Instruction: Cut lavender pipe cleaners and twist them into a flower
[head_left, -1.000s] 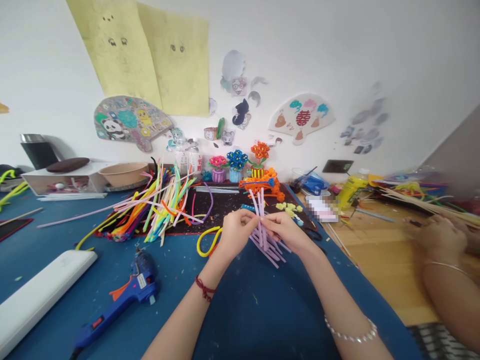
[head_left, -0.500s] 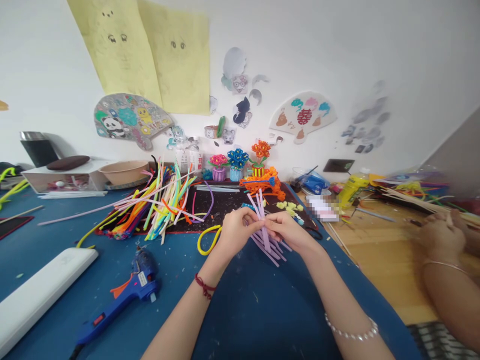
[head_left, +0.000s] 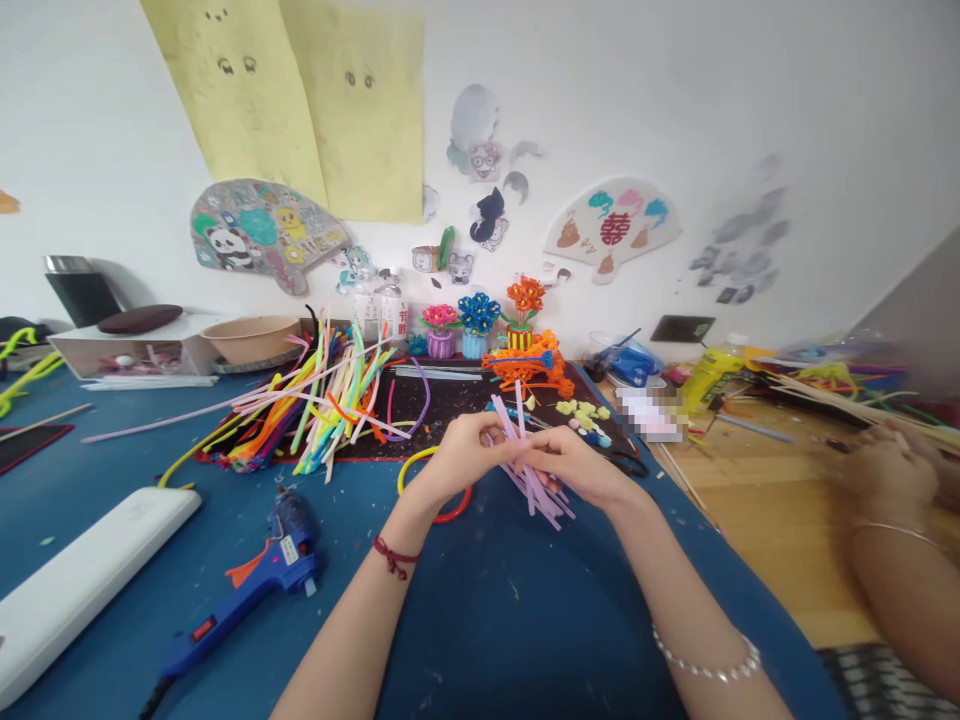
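Above the blue table, my left hand and my right hand meet around a bunch of lilac pipe cleaners. Both hands are closed, with thumbs and fingertips pinching the stems near their middle. The lower ends fan out beneath my fingers, and a few tips stick up between the hands. Exactly which stems each hand grips is partly hidden. Just left of my left hand lie a yellow loop and a red loop, partly covered by it.
A blue glue gun and a long white case lie at left. Behind are a heap of coloured pipe cleaners, small flower pots and orange pieces. Another person's hands work at right beside a yellow bottle.
My right hand has shifted slightly left over the lilac stems, and fewer tips show above the hands. The red loop has come into sight. The view has shifted slightly.
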